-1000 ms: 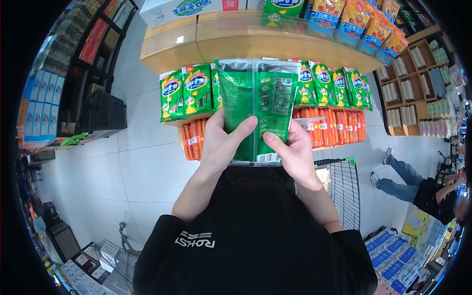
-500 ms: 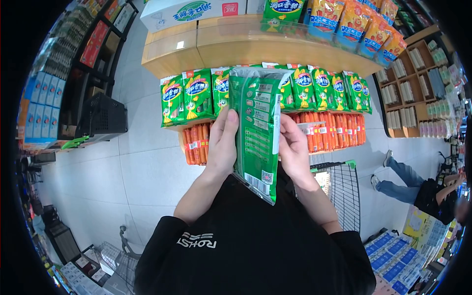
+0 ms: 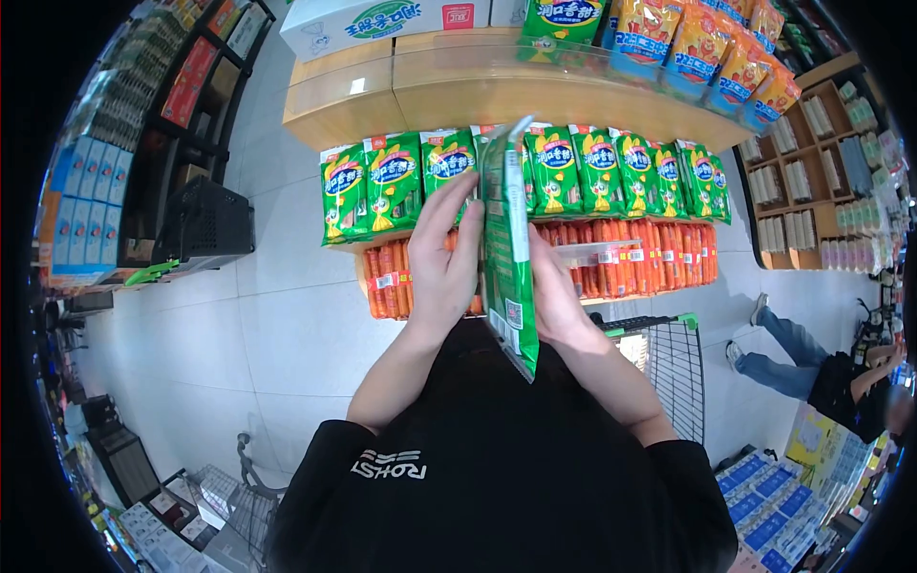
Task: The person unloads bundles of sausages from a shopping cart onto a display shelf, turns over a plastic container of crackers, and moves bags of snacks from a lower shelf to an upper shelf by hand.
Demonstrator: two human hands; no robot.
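Observation:
A green snack packet (image 3: 506, 248) stands upright in front of my chest, turned nearly edge-on, its barcode and printed back partly showing. My left hand (image 3: 445, 253) presses against its left side, fingers extended upward along it. On the opposite side, my right hand (image 3: 558, 294) bears on the lower right edge; its far fingers are hidden behind the packet. The packet is held between both hands. Just beyond them, a row of matching green packets (image 3: 392, 181) lines the shelf, above bundles of orange-red wrapped sausages (image 3: 659, 263).
A wooden display ledge (image 3: 334, 95) carries a white box (image 3: 368, 27) and orange-blue bags (image 3: 693, 48). A shopping cart (image 3: 673, 372) stands close on my right. Another person (image 3: 841, 382) is farther right. A black crate (image 3: 205, 229) sits at the left shelving.
The packet has turned from showing its broad back to nearly edge-on. My left hand's fingers have straightened along it, and my right hand has slid lower.

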